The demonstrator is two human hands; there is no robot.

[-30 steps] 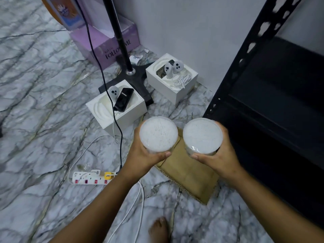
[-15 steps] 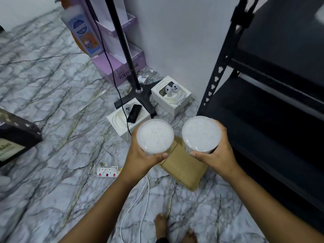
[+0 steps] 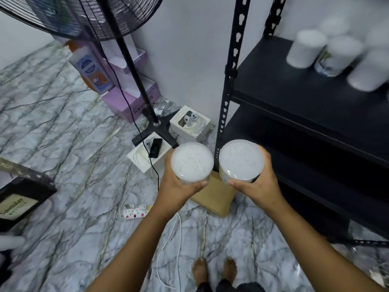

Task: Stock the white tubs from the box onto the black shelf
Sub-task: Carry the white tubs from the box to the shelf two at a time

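Head view, stock in transit: we count two white tubs in hand at lower centre of the frame, both upright with lids facing the camera. The left hand (image 3: 179, 187) grips the left tub (image 3: 192, 162), fingers curled round its wall and thumb across the near rim; the right hand (image 3: 260, 186) grips the right tub (image 3: 241, 159) the same way. The two tubs sit just beside each other, apart from the black shelf (image 3: 294, 87), whose front post stands right behind them. Stock already placed: we see a cluster of shelved tubs (image 3: 334, 53) at upper right, on the upper board, blurred, so an exact count is not possible; about five show, and the group runs past the frame edge. The left part of that board is bare. Source: the cardboard box (image 3: 214, 199) lies on the floor beneath the hands; its contents are hidden. In our judgement stocking is partly done, these two remain to be set down, and any remainder cannot be told.
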